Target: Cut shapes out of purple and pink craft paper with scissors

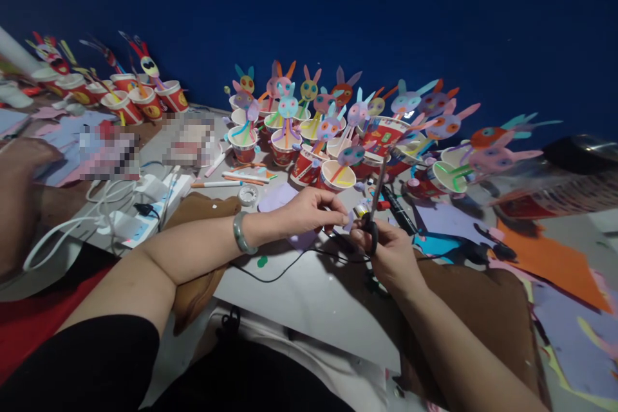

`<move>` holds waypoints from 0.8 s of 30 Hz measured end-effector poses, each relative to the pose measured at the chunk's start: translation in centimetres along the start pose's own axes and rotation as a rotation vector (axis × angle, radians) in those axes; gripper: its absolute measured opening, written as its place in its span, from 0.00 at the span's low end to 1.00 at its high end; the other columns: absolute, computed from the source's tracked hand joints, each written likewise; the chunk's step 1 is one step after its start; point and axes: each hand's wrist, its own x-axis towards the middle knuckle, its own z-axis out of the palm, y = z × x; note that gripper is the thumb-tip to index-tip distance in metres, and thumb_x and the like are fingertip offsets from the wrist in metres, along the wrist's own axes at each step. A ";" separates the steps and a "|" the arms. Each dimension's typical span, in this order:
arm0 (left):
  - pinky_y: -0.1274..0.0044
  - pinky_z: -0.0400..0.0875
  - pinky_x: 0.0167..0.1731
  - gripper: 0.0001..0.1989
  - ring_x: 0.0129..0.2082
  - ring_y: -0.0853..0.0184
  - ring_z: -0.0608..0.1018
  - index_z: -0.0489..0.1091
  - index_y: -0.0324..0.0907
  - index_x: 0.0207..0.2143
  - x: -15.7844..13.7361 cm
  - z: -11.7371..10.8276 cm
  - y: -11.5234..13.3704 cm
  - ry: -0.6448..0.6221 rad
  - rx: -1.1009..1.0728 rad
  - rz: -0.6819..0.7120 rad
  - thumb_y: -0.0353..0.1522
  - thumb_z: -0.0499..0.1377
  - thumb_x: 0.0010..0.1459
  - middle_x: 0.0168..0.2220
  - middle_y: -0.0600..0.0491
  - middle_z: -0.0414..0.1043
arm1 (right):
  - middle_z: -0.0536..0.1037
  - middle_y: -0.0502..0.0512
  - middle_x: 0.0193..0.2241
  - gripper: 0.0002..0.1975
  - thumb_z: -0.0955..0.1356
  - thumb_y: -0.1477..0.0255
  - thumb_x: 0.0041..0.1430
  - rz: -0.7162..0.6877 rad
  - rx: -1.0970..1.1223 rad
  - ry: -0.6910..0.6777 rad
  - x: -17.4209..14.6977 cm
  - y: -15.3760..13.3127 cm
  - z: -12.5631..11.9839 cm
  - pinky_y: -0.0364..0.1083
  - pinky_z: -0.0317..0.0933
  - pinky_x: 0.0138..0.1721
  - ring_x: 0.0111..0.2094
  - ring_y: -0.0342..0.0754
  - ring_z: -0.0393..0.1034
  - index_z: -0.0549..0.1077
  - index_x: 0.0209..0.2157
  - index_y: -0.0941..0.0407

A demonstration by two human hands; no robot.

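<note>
Blue wall (309, 6) behind grey table (299, 299)

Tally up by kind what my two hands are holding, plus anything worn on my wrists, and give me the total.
Scissors, in the right hand: 1
Purple paper piece, in the left hand: 1
Bracelet, on the left wrist: 1
Total: 3
</note>
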 end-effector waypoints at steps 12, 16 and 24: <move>0.82 0.61 0.21 0.06 0.19 0.77 0.70 0.72 0.34 0.29 0.2 -2.5 3.1 0.076 0.204 0.147 0.30 0.62 0.54 0.20 0.55 0.70 | 0.72 0.51 0.25 0.15 0.75 0.62 0.50 -0.211 -0.182 0.126 -0.1 -0.5 -0.3 0.48 0.63 0.32 0.28 0.47 0.66 0.69 0.22 0.53; 0.81 0.60 0.22 0.04 0.19 0.76 0.70 0.72 0.34 0.29 -0.2 -5.8 6.1 0.159 0.391 0.128 0.28 0.61 0.54 0.20 0.55 0.69 | 0.72 0.51 0.26 0.13 0.74 0.63 0.52 -0.351 -0.216 0.198 0.4 0.2 -1.2 0.51 0.63 0.35 0.29 0.49 0.66 0.69 0.24 0.51; 0.80 0.55 0.23 0.03 0.19 0.76 0.67 0.76 0.37 0.22 -3.4 -10.2 3.3 -0.065 0.978 -0.256 0.26 0.63 0.40 0.18 0.56 0.71 | 0.69 0.50 0.22 0.09 0.70 0.68 0.52 -0.721 -0.566 0.116 0.9 0.5 -1.0 0.50 0.59 0.33 0.27 0.49 0.65 0.65 0.24 0.52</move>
